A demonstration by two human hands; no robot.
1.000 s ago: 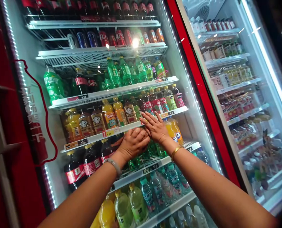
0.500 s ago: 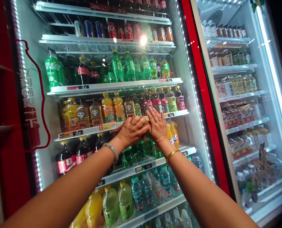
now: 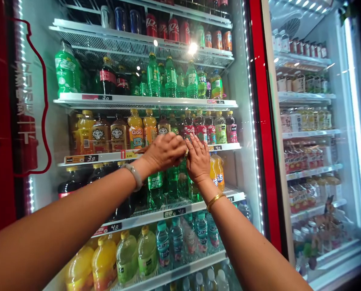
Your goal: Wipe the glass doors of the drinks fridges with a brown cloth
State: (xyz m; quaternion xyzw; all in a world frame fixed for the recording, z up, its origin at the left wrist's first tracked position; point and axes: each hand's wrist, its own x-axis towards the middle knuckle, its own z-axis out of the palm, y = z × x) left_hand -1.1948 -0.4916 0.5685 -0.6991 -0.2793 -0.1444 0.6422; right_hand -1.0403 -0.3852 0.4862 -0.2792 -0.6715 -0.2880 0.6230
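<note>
Two bare arms reach into an open drinks cooler, both hands meeting at the front edge of the middle shelf (image 3: 107, 157). The left hand (image 3: 164, 151) lies knuckles-up, fingers curled down over the shelf lip near the yellow price tag (image 3: 131, 154); whether it grips anything underneath cannot be told. The right hand (image 3: 198, 157) is flat and released, fingers spread upward against the shelf edge, grasping nothing, its fingertips just below the red-labelled bottles (image 3: 198, 128). A pale bangle (image 3: 134, 176) sits on the left wrist, a gold one (image 3: 215, 199) on the right.

Directly behind and below the hands stand green bottles (image 3: 155, 190) on the wire shelf beneath, partly hidden by the hands, with orange bottles (image 3: 217, 171) just to their right and dark cola bottles (image 3: 69, 184) to their left. Above the hands, tea bottles (image 3: 118, 136) and Qoo bottles (image 3: 136, 131) stand upright in a row on the shelf.

The green bottles look to be filled plastic: fairly heavy for their size, stiff enough when capped, likely slick if chilled and damp. A judgement only, but the waist just under the label, or the neck under the cap, would give the surest hold, since neighbours stand touching on both sides. The price strip itself looks thin and light, best pinched at an edge.

To the right, past the red door frame (image 3: 261, 121), a second cooler (image 3: 308, 133) holds smaller bottles and cartons.
</note>
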